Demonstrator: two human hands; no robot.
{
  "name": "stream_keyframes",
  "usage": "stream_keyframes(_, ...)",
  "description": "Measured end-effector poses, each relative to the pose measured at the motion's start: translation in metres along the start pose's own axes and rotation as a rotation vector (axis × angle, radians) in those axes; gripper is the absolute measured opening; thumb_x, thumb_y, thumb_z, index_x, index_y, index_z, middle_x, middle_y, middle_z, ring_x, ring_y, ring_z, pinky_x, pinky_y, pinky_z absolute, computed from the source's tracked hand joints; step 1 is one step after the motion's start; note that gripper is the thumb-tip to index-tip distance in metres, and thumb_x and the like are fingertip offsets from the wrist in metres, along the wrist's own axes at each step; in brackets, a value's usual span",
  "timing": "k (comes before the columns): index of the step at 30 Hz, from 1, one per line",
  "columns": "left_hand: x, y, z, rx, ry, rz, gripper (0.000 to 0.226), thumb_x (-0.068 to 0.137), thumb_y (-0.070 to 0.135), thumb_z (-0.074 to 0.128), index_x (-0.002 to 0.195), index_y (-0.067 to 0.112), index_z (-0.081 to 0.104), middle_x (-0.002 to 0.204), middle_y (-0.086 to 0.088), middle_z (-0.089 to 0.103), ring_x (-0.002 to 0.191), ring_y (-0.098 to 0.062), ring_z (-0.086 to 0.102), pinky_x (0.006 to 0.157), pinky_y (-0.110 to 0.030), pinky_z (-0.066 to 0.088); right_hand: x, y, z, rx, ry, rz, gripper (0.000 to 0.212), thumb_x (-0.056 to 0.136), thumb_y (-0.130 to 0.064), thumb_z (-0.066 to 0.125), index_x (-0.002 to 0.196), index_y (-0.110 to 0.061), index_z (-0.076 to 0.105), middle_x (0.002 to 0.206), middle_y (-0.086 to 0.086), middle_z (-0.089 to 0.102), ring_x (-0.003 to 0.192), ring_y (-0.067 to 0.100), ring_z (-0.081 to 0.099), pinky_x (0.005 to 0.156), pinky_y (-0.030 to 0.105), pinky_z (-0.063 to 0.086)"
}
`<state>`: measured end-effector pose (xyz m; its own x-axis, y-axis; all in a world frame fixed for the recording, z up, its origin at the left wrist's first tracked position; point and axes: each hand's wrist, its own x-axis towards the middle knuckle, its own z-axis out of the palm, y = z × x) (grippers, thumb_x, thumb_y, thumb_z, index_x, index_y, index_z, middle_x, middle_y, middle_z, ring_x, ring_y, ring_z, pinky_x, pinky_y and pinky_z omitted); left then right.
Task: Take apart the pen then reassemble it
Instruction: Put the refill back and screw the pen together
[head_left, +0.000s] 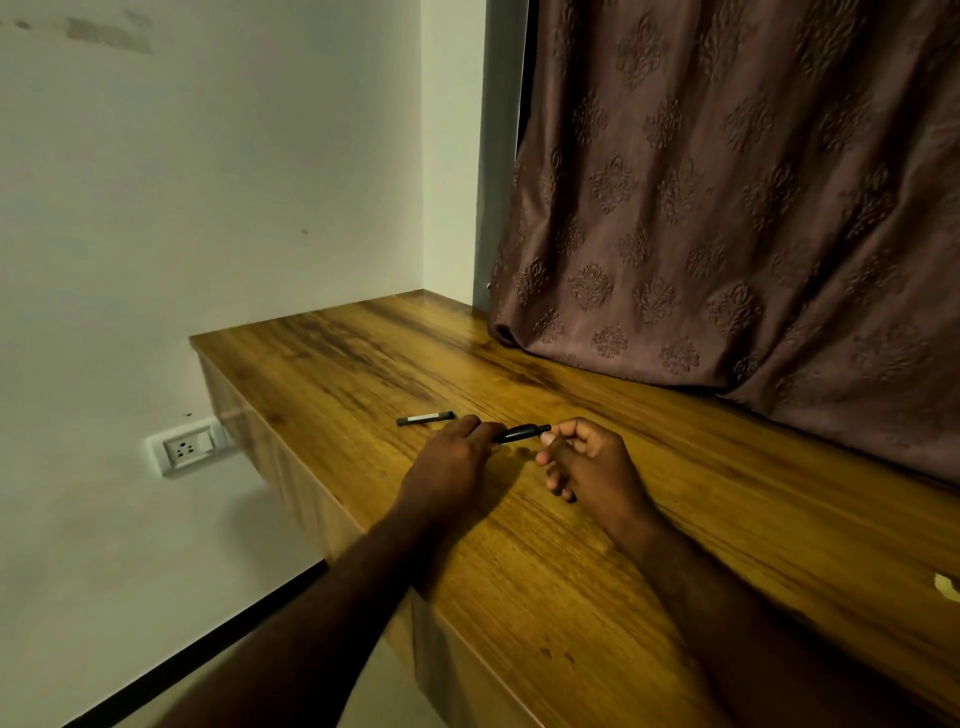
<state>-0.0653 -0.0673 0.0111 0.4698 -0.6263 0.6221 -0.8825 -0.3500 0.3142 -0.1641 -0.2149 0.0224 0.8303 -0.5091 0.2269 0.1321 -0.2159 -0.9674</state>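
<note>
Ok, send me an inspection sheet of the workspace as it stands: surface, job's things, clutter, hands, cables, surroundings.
Surface: wooden desk top, glossy grain, with drawer fronts below its near edge.
Job's things: black pen body held between both hands just above the desk; a separate dark pen part with a pale band lies flat on the desk beyond the left hand.
Clutter: one small pale scrap at the right edge of view.
Hands: left hand grips the pen body's left end; right hand pinches its right end.
Cables: nothing seen.
Surroundings: brown patterned curtain drapes onto the back of the desk; white wall with a socket on the left.
</note>
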Motion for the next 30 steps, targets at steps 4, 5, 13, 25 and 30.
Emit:
stream_keyframes(4,0.000,0.000,-0.001,-0.011,0.006,0.011,0.027,0.091,0.011,0.055,0.116,0.010,0.061,0.098,-0.012,0.064,0.086,-0.029,0.061,0.072,-0.043,0.051,0.001,-0.002,0.004,0.057,-0.010,0.022,0.004,0.093,-0.010,0.059,0.095,-0.007,0.060,0.078,0.010,0.068,0.047,0.018,0.052,0.040,0.023,0.033)
stream_keyframes(5,0.000,-0.001,-0.001,-0.013,0.008,0.011,0.026,0.091,0.011,0.055,0.116,0.010,0.062,0.098,-0.012,0.064,0.086,-0.030,0.061,0.073,-0.044,0.051,0.001,-0.002,0.005,0.116,-0.002,0.034,0.006,0.093,-0.011,0.059,0.098,-0.008,0.059,0.078,0.010,0.068,0.047,0.018,0.053,0.040,0.023,0.032)
stream_keyframes(13,0.000,-0.001,-0.001,-0.015,0.019,0.028,0.028,0.090,0.017,0.056,0.115,0.009,0.063,0.099,-0.013,0.065,0.088,-0.030,0.062,0.074,-0.043,0.052,-0.001,-0.002,0.012,0.145,0.082,0.034,0.015,0.096,-0.020,0.057,0.089,-0.006,0.057,0.072,0.011,0.064,0.046,0.017,0.051,0.040,0.024,0.034)
stream_keyframes(25,-0.001,-0.006,-0.002,0.012,0.058,-0.076,0.024,0.094,0.017,0.051,0.113,0.008,0.062,0.104,-0.014,0.065,0.096,-0.033,0.060,0.080,-0.046,0.048,0.014,-0.015,0.025,0.585,0.201,0.183,0.006,0.089,-0.010,0.064,0.095,-0.007,0.062,0.079,0.007,0.065,0.072,0.019,0.064,0.061,0.028,0.048)
stream_keyframes(30,0.002,-0.007,0.001,0.031,0.016,-0.078,0.024,0.094,0.024,0.049,0.107,0.011,0.064,0.099,-0.012,0.065,0.091,-0.033,0.061,0.075,-0.045,0.049,0.018,-0.013,0.032,0.689,0.266,0.192,0.018,0.096,-0.014,0.055,0.112,-0.005,0.053,0.096,0.017,0.067,0.081,0.027,0.068,0.075,0.039,0.054)
